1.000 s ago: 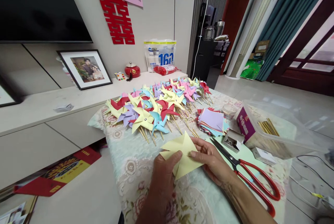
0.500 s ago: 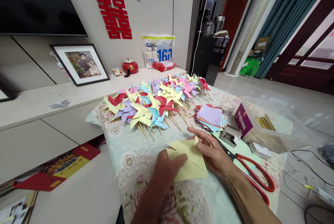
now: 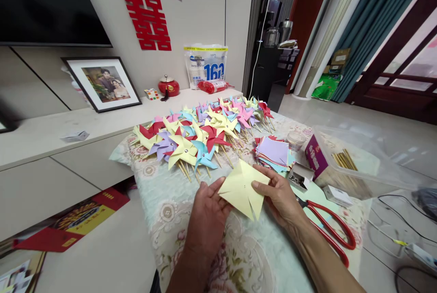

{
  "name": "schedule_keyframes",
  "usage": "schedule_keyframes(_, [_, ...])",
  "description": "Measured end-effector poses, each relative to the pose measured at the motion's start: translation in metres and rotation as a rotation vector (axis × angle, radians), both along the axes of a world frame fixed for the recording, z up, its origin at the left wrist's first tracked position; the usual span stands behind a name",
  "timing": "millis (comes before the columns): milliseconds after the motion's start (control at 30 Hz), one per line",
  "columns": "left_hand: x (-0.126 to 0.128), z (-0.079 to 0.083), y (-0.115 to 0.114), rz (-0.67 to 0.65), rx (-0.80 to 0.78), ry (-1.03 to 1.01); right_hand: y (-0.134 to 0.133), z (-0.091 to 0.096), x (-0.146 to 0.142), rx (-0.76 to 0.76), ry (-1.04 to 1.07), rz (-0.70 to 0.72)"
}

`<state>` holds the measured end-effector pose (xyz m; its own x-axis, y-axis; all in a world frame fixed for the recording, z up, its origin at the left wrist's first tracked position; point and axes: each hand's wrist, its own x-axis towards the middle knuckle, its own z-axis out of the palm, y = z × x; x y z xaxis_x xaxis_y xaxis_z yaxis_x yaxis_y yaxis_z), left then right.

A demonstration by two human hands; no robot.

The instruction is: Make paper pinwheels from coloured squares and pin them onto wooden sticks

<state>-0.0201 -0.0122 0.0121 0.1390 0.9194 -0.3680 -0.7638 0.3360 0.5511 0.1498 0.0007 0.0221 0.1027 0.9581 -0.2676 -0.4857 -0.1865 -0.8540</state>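
Observation:
A pale yellow paper square with slits cut in from its corners and small marks near its middle lies between my hands. My right hand is closed on its right side, thumb on top and fingers underneath. At the left corner, my left hand is open, palm turned up, its fingertips partly hidden at the paper's edge and its thumb off the paper. Red-handled scissors lie beside my right forearm, blades mostly hidden. Beyond the paper rest many finished pinwheels on sticks.
A stack of coloured paper squares lies behind my right hand. Near it are a small box of metal fasteners, a round clear container, a white box and a clear plastic bin holding sticks.
The yellow paper has been turned and opened flatter, its slits now facing me. My left hand has let go its thumb grip and shifted left; my right thumb now presses near the middle.

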Motion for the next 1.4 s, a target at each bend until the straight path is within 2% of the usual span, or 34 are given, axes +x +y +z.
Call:
schedule_keyframes(67, [0.004, 0.000, -0.002, -0.013, 0.018, -0.009, 0.001, -0.001, -0.005, 0.022, 0.055, -0.054])
schedule_keyframes(167, [0.015, 0.001, -0.008, -0.099, 0.135, 0.034, -0.001, -0.002, -0.012, 0.056, 0.115, -0.081])
schedule_keyframes(267, [0.023, 0.006, -0.011, -0.091, 0.227, 0.021, -0.004, -0.005, -0.019, 0.077, 0.149, -0.080])
schedule_keyframes(400, [0.025, 0.008, -0.008, -0.027, 0.184, 0.078, -0.008, -0.007, -0.029, 0.077, 0.171, -0.063])
schedule_keyframes(533, [0.022, 0.006, -0.006, 0.033, 0.153, 0.120, -0.011, -0.007, -0.029, 0.073, 0.115, 0.088])
schedule_keyframes(600, [0.020, 0.004, -0.007, 0.038, 0.141, 0.136, -0.011, -0.007, -0.025, 0.108, 0.036, 0.135])
schedule_keyframes(733, [0.017, -0.002, -0.008, 0.037, 0.111, 0.217, -0.010, -0.010, -0.014, 0.118, -0.120, 0.118])
schedule_keyframes(900, [0.013, -0.005, -0.010, 0.026, 0.084, 0.302, -0.009, -0.010, -0.013, 0.111, -0.145, 0.194])
schedule_keyframes(967, [0.009, -0.002, -0.010, 0.007, 0.066, 0.315, -0.010, -0.010, -0.013, 0.131, -0.186, 0.197])
schedule_keyframes(1067, [0.003, 0.002, -0.008, -0.049, 0.035, 0.341, -0.010, -0.010, -0.011, 0.241, -0.318, 0.130])
schedule_keyframes(1233, [0.000, 0.008, -0.004, -0.010, 0.024, 0.356, -0.009, -0.006, 0.000, 0.474, -0.522, 0.101])
schedule_keyframes(1300, [-0.001, 0.017, -0.009, 0.015, 0.034, 0.360, -0.009, -0.002, 0.003, 0.525, -0.563, 0.144])
schedule_keyframes(1400, [-0.006, 0.040, -0.027, 0.017, 0.061, 0.370, -0.010, 0.004, 0.006, 0.533, -0.601, 0.250])
